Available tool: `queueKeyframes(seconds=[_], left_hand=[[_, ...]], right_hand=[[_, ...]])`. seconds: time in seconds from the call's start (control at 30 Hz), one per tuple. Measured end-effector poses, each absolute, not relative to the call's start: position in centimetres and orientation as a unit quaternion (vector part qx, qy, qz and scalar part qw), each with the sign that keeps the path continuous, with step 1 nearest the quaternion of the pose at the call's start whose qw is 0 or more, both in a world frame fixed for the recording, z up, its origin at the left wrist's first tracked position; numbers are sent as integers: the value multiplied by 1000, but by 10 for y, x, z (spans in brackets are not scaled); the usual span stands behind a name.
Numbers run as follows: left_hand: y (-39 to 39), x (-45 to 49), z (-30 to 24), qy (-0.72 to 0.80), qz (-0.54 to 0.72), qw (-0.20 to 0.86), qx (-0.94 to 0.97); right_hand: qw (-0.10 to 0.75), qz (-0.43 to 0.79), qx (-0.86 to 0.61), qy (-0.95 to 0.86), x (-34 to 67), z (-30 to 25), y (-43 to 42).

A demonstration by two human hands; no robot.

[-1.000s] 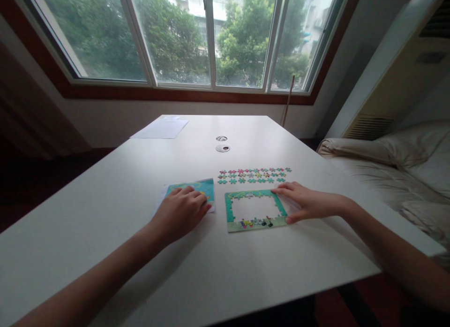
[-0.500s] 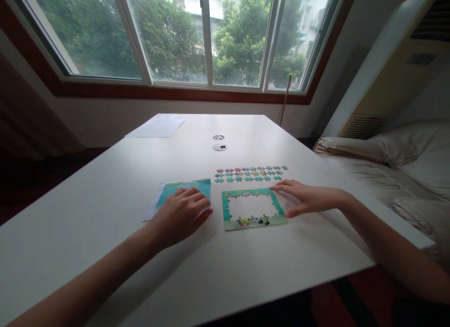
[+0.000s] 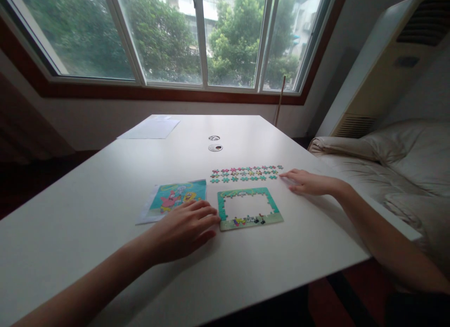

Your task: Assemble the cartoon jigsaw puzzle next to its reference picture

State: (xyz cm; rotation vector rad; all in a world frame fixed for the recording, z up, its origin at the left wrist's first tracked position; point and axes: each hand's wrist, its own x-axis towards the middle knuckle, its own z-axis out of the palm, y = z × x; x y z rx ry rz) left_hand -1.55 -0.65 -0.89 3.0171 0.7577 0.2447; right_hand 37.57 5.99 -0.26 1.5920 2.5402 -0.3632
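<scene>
A teal puzzle frame (image 3: 249, 195) with an empty middle lies on the white table (image 3: 105, 224). My left hand (image 3: 184, 228) rests flat with fingers spread, its fingertips at the frame's left edge. Just left of it lies a cartoon picture card (image 3: 172, 199) in a clear sleeve. Loose puzzle pieces (image 3: 244, 173) sit in two rows behind the frame. My right hand (image 3: 307, 182) lies flat and open on the table, fingertips close to the right end of those rows. Neither hand holds anything.
A sheet of paper (image 3: 149, 128) lies at the far left of the table. Two round cable ports (image 3: 214, 147) sit behind the pieces. A pale sofa (image 3: 397, 163) stands to the right, windows behind.
My left hand slid off the picture card toward the frame's left edge, uncovering the card. My right hand left the frame's right side and moved back toward the loose pieces.
</scene>
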Motion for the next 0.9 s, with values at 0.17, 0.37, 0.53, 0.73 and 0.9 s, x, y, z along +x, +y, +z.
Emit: queueKeyframes(seconds=[0.17,0.37,0.53,0.73,0.9], left_hand=[[-7,-15,-9,234,78,6,969],[-7,-15,-8,234,78,6,969],[-6,-15,-9,239,74,5,968],[-7,-14,-10,239,72,3,968],[-7,-14,-9,241,69,8,968]], right_hand=[[43,-128,524,841,373,-4,59],[44,-112,539,834,369,-6,61],[59,-112,540,832,367,-5,60],[10,-89,519,850,365,-2,60],[-61,-73,462,882,336,6,68]])
